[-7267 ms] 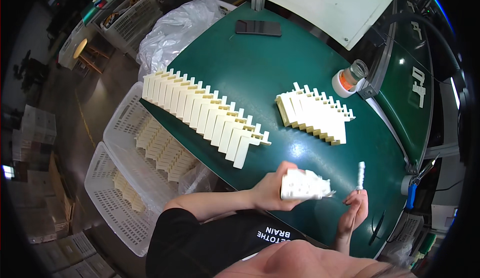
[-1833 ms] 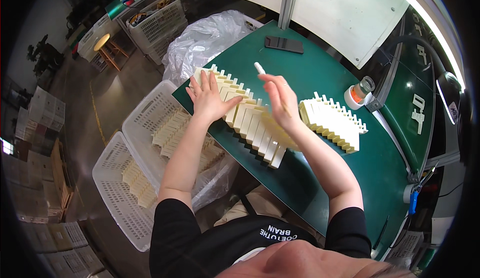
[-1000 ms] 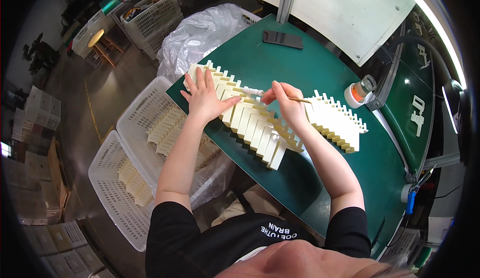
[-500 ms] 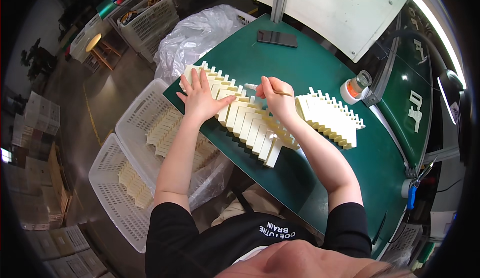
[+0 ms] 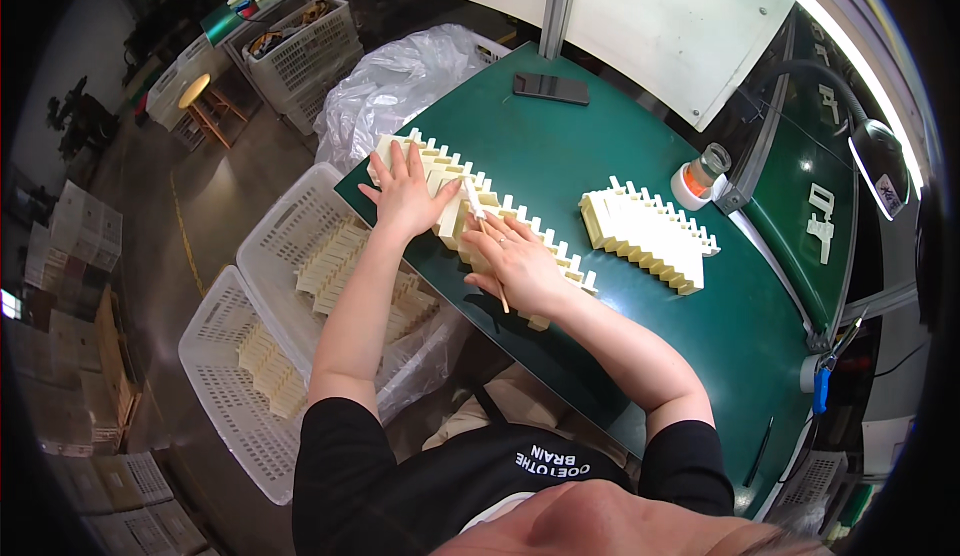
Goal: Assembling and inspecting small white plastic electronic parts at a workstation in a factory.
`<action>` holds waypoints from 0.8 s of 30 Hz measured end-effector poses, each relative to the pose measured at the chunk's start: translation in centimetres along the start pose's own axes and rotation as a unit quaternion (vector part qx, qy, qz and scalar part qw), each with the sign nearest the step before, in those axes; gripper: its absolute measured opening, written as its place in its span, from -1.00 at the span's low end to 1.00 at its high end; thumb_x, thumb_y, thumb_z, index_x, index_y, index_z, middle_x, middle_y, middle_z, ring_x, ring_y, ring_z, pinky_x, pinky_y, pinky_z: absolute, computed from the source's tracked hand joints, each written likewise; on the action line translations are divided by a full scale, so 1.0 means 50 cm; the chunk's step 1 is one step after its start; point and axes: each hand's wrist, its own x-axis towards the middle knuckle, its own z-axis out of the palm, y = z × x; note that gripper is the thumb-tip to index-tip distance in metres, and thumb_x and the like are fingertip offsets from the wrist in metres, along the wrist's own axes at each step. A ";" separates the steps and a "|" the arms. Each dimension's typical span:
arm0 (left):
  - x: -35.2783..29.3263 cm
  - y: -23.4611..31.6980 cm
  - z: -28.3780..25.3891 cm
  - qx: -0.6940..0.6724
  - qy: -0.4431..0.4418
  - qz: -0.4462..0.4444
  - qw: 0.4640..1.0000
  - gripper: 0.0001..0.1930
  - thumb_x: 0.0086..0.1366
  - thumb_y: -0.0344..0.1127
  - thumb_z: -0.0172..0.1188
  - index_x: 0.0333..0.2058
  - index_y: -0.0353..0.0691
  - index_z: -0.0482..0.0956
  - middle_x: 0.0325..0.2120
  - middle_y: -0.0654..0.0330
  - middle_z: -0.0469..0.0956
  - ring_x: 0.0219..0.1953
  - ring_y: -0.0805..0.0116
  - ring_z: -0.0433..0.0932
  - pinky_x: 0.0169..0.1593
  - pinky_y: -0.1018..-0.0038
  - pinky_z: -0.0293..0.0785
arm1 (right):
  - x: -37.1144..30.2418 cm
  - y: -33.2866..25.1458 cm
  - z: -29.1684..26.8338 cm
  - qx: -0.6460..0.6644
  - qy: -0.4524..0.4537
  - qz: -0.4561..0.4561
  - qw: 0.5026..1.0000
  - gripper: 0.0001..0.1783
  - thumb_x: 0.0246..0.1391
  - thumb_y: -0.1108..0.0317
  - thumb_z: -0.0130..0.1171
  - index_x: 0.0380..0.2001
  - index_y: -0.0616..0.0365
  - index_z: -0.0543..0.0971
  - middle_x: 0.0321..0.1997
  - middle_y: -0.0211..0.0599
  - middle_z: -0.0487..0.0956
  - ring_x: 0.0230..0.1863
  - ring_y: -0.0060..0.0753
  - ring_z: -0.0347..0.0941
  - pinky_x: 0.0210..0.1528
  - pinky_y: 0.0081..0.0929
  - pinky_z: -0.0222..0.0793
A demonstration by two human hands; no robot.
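A long row of overlapping cream plastic parts point(image 5: 570, 266) with small pegs lies slantwise across the green table. My left hand point(image 5: 405, 203) rests flat on the row's left end, fingers spread and holding nothing. Over the middle of the row, my right hand point(image 5: 522, 268) lies palm down with a thin brush point(image 5: 472, 196) held between its fingers. The brush has a white wrapped tip and a wooden handle that sticks out below the hand. To the right sits a second, shorter row of cream parts point(image 5: 650, 236), touched by neither hand.
A phone point(image 5: 550, 89) lies toward the table's back. A glass jar point(image 5: 712, 164) with orange contents is in a white holder point(image 5: 690, 188) at right. White crates point(image 5: 225, 356) with more cream parts stand left below the table edge. A lamp point(image 5: 880, 156) hangs far right.
My right hand has moved left and lowered onto the row, and the brush has turned so its handle points toward me. My left hand stays on the row's left end.
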 end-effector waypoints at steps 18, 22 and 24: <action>0.004 -0.017 0.018 -0.004 0.017 0.007 1.000 -0.05 0.23 0.32 0.03 0.38 -0.20 -0.07 0.40 -0.09 -0.17 0.41 -0.33 -0.33 0.21 -0.49 -0.18 | 0.015 -0.052 0.031 -0.053 0.004 0.006 0.999 -0.30 0.04 0.07 0.25 0.15 0.23 0.30 0.26 0.01 0.36 0.37 -0.06 0.18 0.39 -0.10 -0.02; 0.000 -0.018 0.011 -0.008 0.010 0.007 1.000 -0.05 0.23 0.28 0.05 0.38 -0.21 -0.08 0.41 -0.09 -0.20 0.41 -0.34 -0.35 0.21 -0.50 -0.20 | 0.022 -0.066 0.023 -0.072 -0.009 0.017 0.997 -0.30 0.04 0.05 0.24 0.14 0.25 0.31 0.25 0.02 0.37 0.37 -0.06 0.19 0.38 -0.12 0.01; 0.005 -0.023 0.020 -0.008 0.015 0.013 1.000 -0.05 0.23 0.28 0.05 0.38 -0.21 -0.08 0.41 -0.09 -0.20 0.41 -0.33 -0.35 0.21 -0.50 -0.20 | 0.046 -0.062 0.013 -0.105 -0.008 0.003 0.994 -0.29 0.05 0.03 0.23 0.13 0.27 0.31 0.25 0.02 0.38 0.35 -0.06 0.21 0.37 -0.14 0.04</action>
